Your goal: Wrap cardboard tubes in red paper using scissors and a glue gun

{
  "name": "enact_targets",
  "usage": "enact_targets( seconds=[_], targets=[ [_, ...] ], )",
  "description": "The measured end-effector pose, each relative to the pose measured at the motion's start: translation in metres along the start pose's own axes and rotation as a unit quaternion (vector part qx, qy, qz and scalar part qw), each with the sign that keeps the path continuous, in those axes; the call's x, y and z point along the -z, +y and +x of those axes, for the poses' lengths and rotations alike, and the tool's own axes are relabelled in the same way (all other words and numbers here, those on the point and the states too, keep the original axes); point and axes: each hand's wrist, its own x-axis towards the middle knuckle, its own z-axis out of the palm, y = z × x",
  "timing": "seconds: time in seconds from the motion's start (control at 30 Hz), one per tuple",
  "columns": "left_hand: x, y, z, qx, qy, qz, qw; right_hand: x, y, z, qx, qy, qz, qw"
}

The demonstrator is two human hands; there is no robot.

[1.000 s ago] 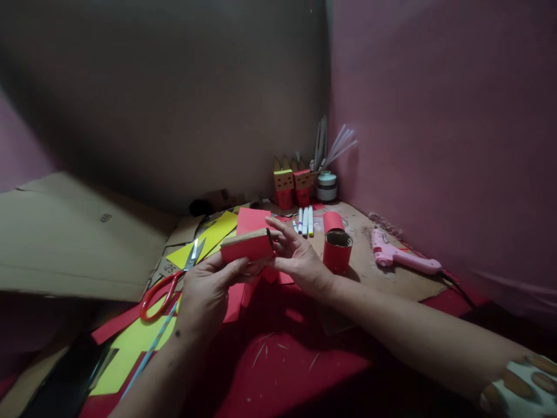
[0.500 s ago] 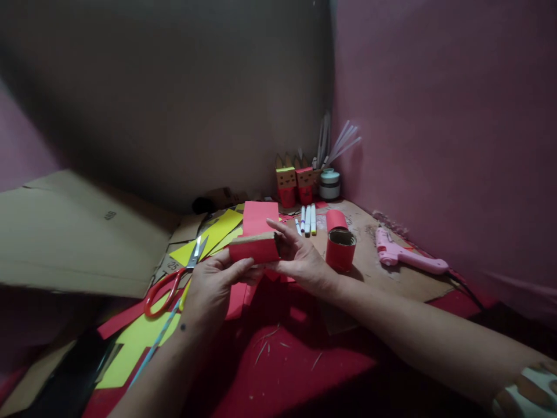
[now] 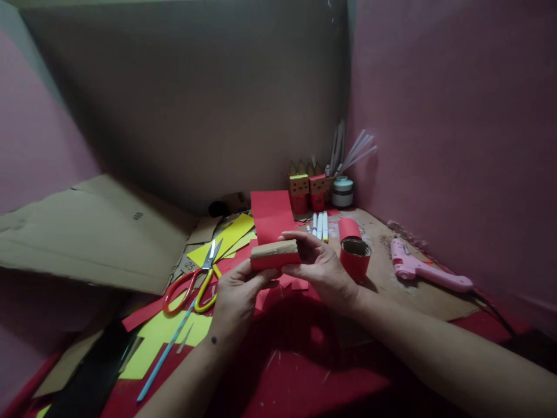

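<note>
Between my two hands lies a cardboard tube (image 3: 275, 259), level, with red paper on its near side and a bare brown strip along the top. My left hand (image 3: 241, 293) pinches its left end, thumb in front. The right end sits between the thumb and fingers of my right hand (image 3: 319, 267). Directly behind the tube a red paper sheet (image 3: 273, 213) stretches away; I cannot tell whether it joins the tube. To the right of my right hand stands a red-covered tube (image 3: 354, 262), open at the top, with a red paper piece (image 3: 349, 228) behind it.
Scissors (image 3: 208, 262) with red and yellow handles lie left among yellow paper (image 3: 161, 331), near a blue striped stick (image 3: 165, 351). Several markers (image 3: 320, 226) lie behind. A pink glue gun (image 3: 429, 271) rests right. Two box-faced figures (image 3: 308, 188) and a jar (image 3: 342, 193) stand at the back.
The tube has turned so more of its bare brown strip faces up. My right fingers have closed over its right end. The whole view has shifted, with things appearing farther right.
</note>
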Motion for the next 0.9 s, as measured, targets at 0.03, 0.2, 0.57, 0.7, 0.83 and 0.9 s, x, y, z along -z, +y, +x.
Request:
enact_targets(
  seconds=[0.03, 0.2, 0.57, 0.7, 0.83, 0.9],
  targets=[
    [0.000, 0.001, 0.001, 0.014, -0.009, -0.007, 1.000, 0.000, 0.000, 0.000, 0.000, 0.003, 0.000, 1.000],
    [0.002, 0.004, 0.004, 0.042, -0.032, 0.000, 0.999, 0.002, 0.002, 0.002, -0.011, -0.001, 0.001, 1.000],
    [0.008, -0.002, 0.010, 0.098, -0.089, -0.022, 0.991, 0.008, 0.005, 0.002, -0.020, -0.033, -0.039, 0.999],
    [0.011, -0.006, 0.013, 0.134, -0.113, -0.039, 0.984, 0.009, 0.005, 0.002, -0.009, -0.036, -0.077, 0.996],
    [0.015, -0.012, 0.017, 0.178, -0.129, -0.075, 0.973, 0.011, 0.005, 0.000, 0.001, -0.062, -0.138, 0.988],
    [0.016, -0.014, 0.019, 0.192, -0.130, -0.080, 0.969, 0.012, 0.006, -0.001, 0.014, -0.074, -0.191, 0.979]
  ],
)
